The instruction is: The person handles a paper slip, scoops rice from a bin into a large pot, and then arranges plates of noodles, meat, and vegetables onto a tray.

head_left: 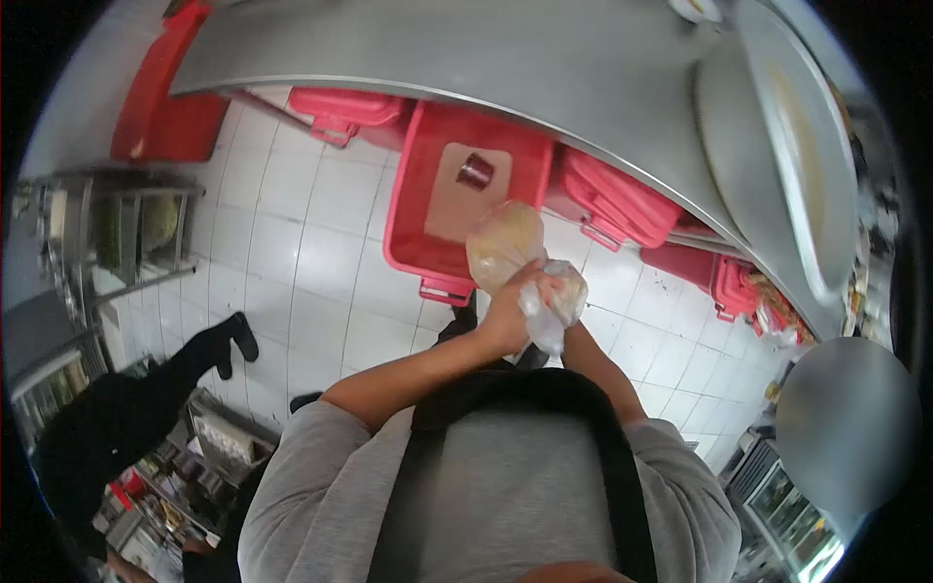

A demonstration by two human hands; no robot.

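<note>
A clear plastic bag (505,238) with pale yellowish contents hangs in front of me, over the near right corner of an open red bin (403,219). My left hand (507,316) is closed around the gathered neck of the plastic bag. Loose plastic bunches up beside it and covers much of my right hand (556,290), which is at the same gathered part with its fingers bent against the plastic. Inside the bin lies a pale, flat-looking fill, and a dark red cup (475,171) rests tilted on it.
A steel counter (457,49) runs above the bins, with a large pale basin (777,155) at right. Lidded red bins (617,199) flank the open one. White floor tiles (321,194) show around. A person in dark clothes (126,418) is at the left near steel shelving (126,233).
</note>
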